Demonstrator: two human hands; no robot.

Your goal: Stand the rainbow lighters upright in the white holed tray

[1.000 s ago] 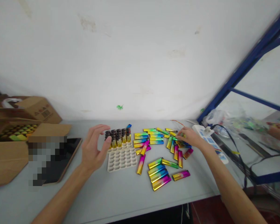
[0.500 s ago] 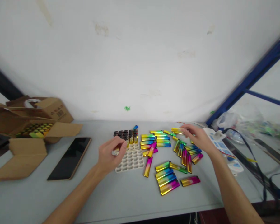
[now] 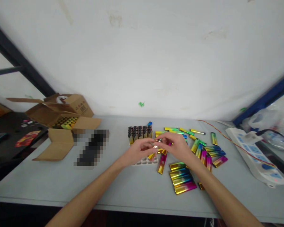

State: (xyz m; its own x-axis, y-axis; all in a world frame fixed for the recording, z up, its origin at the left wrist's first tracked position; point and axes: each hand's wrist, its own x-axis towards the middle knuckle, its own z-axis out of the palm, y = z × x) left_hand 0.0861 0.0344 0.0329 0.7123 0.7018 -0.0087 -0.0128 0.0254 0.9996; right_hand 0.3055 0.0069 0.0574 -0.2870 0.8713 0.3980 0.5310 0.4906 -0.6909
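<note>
My left hand and my right hand meet above a white tray with round holes. Fingers of both are closed around a small lighter with a yellow and pinkish body; a silvery glint shows between the fingertips, which partly hide it. Black-topped lighters stand upright in rows at the tray's back. To the right lie several shiny lighters in gold, green, blue and pink, some in a neat row, others in a loose cluster. One gold and pink lighter lies beside the tray.
An open cardboard box with yellow, dark-topped lighters stands at the left, near a blurred-out dark flat object. A white power strip with a red-yellow wire lies at the right, near plastic bags. A wall rises behind.
My right hand has moved left from the far lighters to meet my left hand over the tray. The view has shifted, and a lighter now shows between the hands.
</note>
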